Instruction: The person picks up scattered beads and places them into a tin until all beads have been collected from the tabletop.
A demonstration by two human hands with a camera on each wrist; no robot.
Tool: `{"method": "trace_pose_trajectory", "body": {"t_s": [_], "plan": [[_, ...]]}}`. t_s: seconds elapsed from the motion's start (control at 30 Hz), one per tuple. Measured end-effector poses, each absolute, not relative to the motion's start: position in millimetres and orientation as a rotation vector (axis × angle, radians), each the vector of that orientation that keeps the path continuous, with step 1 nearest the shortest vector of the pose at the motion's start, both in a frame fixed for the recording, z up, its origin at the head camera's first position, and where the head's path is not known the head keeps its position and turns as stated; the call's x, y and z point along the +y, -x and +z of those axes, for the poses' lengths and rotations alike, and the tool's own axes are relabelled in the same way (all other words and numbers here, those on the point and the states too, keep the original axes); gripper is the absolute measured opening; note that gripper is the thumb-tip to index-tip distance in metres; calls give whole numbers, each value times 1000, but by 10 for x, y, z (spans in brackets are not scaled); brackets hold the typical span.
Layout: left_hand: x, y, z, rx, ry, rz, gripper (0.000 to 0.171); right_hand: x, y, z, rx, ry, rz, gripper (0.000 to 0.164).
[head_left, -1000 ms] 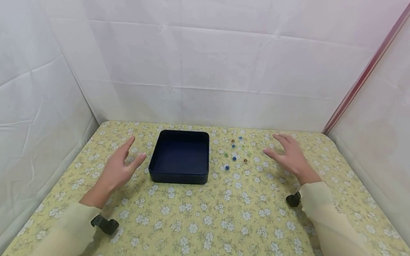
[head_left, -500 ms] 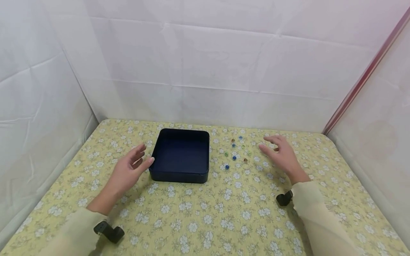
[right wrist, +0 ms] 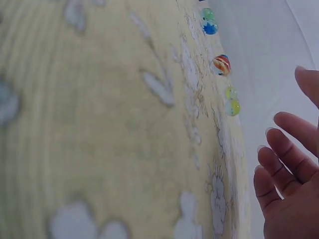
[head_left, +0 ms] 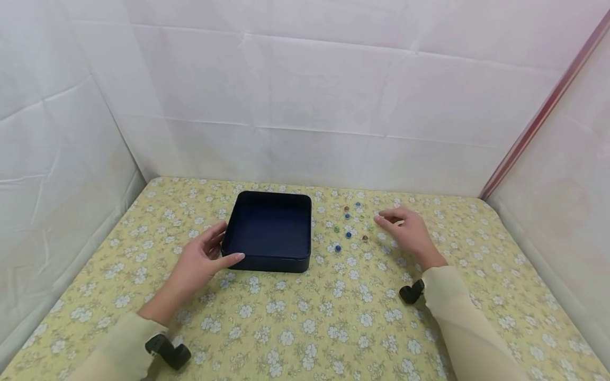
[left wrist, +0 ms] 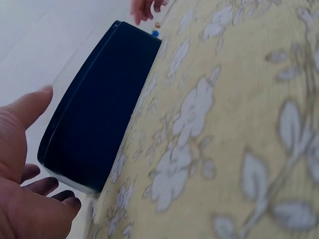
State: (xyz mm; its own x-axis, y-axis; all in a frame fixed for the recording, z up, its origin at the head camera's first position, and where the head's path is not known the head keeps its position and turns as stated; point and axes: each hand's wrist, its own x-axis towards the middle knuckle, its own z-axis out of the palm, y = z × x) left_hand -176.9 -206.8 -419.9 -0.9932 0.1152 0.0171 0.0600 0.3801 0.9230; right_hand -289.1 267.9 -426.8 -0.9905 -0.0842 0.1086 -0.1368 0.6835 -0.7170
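A dark blue square box (head_left: 267, 264) with an open top stands on the table, left of several small glass marbles (head_left: 348, 235). My left hand (head_left: 197, 262) is at its near left corner, the thumb by the front rim and the fingers beside the left wall. In the left wrist view, that thumb and the fingers are spread either side of the box end; contact cannot be told. My right hand (head_left: 405, 230) hovers just right of the marbles, thumb and forefinger close together in the head view. From the right wrist, its fingers (right wrist: 281, 169) look loosely bent, with a striped marble (right wrist: 222, 64) beyond them.
A yellow flowered cloth (head_left: 286, 328) covers the table. White sheeting (head_left: 305, 106) hangs behind and at both sides, with a red strip (head_left: 548, 100) in the right corner. Each wrist wears a black camera mount (head_left: 168, 352).
My left hand has moved right, up to the box corner. My right hand has come left towards the marbles, its thumb and forefinger drawing closer. The box and marbles stay put.
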Motion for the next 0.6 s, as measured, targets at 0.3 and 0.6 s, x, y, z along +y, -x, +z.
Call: {"method": "trace_pose_trajectory", "body": {"t_s": [0.3,0.6], "plan": [[-2014,1758,-4209,2490,-89,1797,96,2635,2957,-4275,-2890,-240,1201,48],[-2017,1751,-4226,2429,-60,1833,97,2626,3022,-4290,-2946,-289,1175,40]]}}
